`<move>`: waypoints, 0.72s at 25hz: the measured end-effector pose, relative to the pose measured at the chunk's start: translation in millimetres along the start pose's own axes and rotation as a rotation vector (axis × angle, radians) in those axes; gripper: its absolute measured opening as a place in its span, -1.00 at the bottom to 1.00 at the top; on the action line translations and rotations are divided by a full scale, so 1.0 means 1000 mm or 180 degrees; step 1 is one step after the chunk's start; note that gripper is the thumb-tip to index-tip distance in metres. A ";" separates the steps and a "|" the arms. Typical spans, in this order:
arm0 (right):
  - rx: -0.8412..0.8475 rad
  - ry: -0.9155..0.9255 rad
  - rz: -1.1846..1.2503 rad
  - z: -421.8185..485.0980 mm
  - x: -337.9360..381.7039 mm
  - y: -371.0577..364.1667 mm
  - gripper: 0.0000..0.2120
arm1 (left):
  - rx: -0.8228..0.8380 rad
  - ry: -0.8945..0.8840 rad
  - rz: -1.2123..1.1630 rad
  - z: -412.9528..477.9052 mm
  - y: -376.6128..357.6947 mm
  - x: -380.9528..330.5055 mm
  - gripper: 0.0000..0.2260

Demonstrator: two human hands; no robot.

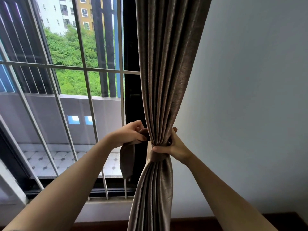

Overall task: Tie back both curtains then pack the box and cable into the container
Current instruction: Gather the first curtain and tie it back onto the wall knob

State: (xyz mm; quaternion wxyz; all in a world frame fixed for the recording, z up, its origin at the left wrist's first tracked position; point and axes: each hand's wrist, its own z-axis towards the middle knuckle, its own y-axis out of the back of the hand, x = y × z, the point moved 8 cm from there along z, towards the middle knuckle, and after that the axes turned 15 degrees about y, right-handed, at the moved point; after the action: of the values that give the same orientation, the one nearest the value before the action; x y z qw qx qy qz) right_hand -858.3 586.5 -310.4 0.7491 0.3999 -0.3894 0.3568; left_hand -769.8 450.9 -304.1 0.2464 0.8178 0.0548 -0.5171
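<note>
Both arms are up at the window, and the brown curtain (166, 64) sits right between the two hands, its pleats pulled in to a narrow waist and flaring out again above and below. The right hand (175, 147) has that waist in a firm grip: the thumb lies across the front, pressed on the matching brown tie-back (156, 155) wrapped round the gather, while the fingers curl out of sight behind the fabric, one fingertip just peeking over the top edge. Across on the other side, the left hand (130, 134) is touching the curtain's left edge, fingers bunched and curled, pinching the tie-back's free end tight. From under that hand the loose tail (127, 160) drops straight down, hanging clear of the curtain with a dark gap between them. How the band runs behind the gather cannot be made out. Beyond the left hand stands the white window grille (86, 69), bars crossing at a slant, and through it a balcony floor (50, 160) of pale tiles with small dark insets shows. Higher up, well above both hands, green trees (71, 52) fill the glass, with apartment blocks (55, 12) in white and ochre behind them. Right of the right hand there is plain pale wall (250, 97), and low down beneath the right forearm runs a dark wooden strip (250, 220).
</note>
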 end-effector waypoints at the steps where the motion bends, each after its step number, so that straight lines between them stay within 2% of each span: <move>1: 0.0020 0.0001 0.0004 0.001 0.000 0.000 -0.24 | 0.0134 0.0090 -0.0308 0.006 0.002 0.001 -0.47; 3: 0.0030 0.0010 -0.0035 0.003 0.001 0.000 -0.22 | 0.0290 0.0113 -0.0750 0.009 0.003 -0.008 -0.59; 5: 0.0004 0.0025 -0.0091 0.007 0.003 0.001 -0.23 | -0.0113 -0.0241 -0.0234 0.006 0.010 -0.030 -0.87; 7: -0.0061 0.0042 -0.0130 0.010 0.004 0.004 -0.25 | -0.0742 -0.0530 0.0749 0.006 0.016 -0.052 -0.86; 8: -0.0094 0.0064 -0.0147 0.012 0.004 0.005 -0.25 | -0.0942 -0.0498 0.1220 0.010 0.017 -0.057 -0.80; 10: -0.0108 0.0118 -0.0173 0.014 0.004 0.006 -0.25 | -0.0979 -0.0304 0.1392 0.016 0.018 -0.055 -0.71; 12: -0.0070 0.0171 -0.0212 0.015 0.002 0.004 -0.23 | -0.1019 -0.0665 0.1320 0.015 0.018 -0.053 -0.76; 14: -0.0031 0.0169 -0.0214 0.014 -0.001 -0.001 -0.22 | -0.1074 -0.1087 0.1550 0.010 0.014 -0.046 -0.86; 18: -0.0002 0.0142 -0.0253 0.013 0.001 -0.003 -0.19 | -0.1188 -0.1147 0.2201 -0.001 0.010 -0.044 -0.82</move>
State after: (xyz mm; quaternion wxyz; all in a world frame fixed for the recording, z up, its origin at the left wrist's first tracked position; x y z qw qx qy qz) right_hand -859.3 574.6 -305.6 0.7713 0.4068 -0.3565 0.3354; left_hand -785.4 450.2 -262.3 0.5545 0.6262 -0.1737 -0.5199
